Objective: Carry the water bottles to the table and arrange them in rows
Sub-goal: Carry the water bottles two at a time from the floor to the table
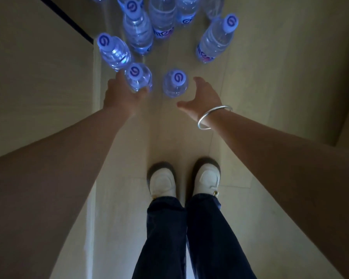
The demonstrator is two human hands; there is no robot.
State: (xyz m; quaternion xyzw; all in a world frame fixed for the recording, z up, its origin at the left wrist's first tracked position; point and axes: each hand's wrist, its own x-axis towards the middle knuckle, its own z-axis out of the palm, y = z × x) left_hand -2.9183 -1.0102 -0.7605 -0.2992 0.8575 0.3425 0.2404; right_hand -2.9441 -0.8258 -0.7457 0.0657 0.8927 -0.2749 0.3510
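Several clear water bottles with pale blue caps stand upright on the light wooden floor ahead of me. My left hand [122,95] grips the nearest left bottle [139,78] around its body. A second near bottle [175,83] stands just to the right of it. My right hand [201,97] reaches toward that bottle with thumb and fingers spread, a small gap away from it. More bottles stand behind: one at the left [114,51], one at the right [218,39], and a cluster at the top [161,15]. No table is in view.
My two feet in white shoes [183,180] stand on the floor [250,97] below the hands. A pale wall or cabinet side [38,67] with a dark edge runs along the left. Another pale panel [347,117] borders the right. A silver bangle [212,117] circles my right wrist.
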